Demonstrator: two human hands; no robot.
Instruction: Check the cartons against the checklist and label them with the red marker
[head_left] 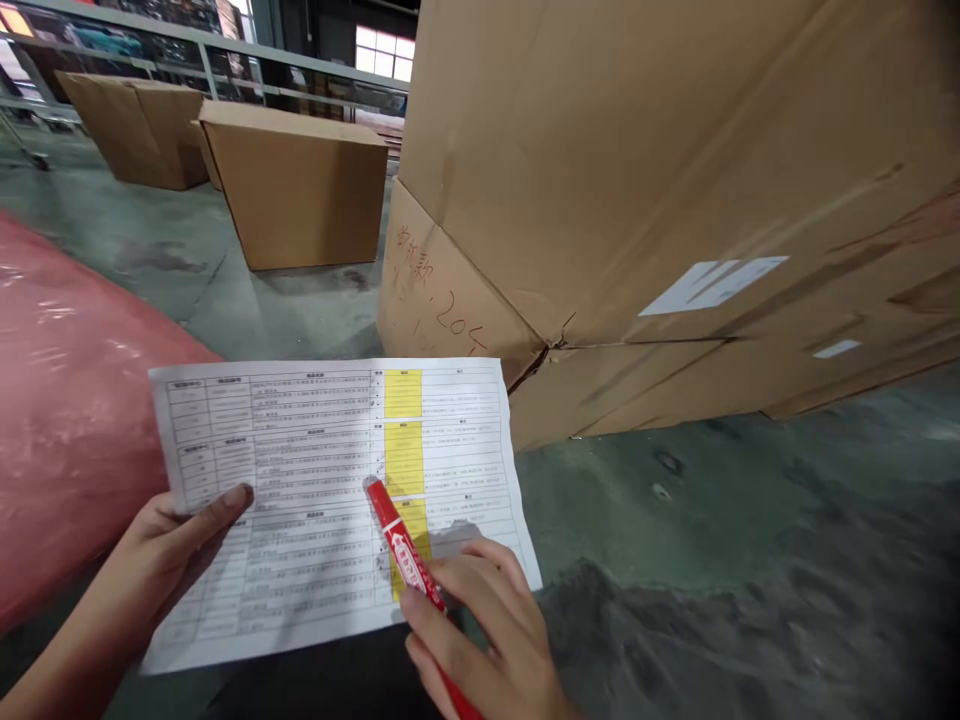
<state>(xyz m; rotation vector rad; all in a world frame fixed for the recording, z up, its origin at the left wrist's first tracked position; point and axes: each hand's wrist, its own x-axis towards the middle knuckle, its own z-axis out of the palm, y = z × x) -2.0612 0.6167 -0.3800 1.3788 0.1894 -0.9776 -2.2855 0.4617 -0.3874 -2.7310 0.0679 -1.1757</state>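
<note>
My left hand (176, 560) grips the left edge of a printed paper sheet (315, 400), with the thumb lying on top of it. The sheet carries a table of small text, too small to read, and a yellow-shaded column (403, 450). My right hand (480, 630) holds a red marker pen (401, 545) whose tip rests on or just above the sheet, beside the yellow column. The pen's lower end runs down behind my fingers. A large cardboard box (637, 180) looms just beyond the sheet's top right corner.
The large box is tilted, with torn seams and red handwriting (427, 285) on one face. A red plastic-wrapped bundle (67, 400) lies at the left. Two more cartons (296, 185) stand on the green concrete floor (660, 520) before a metal railing (225, 60).
</note>
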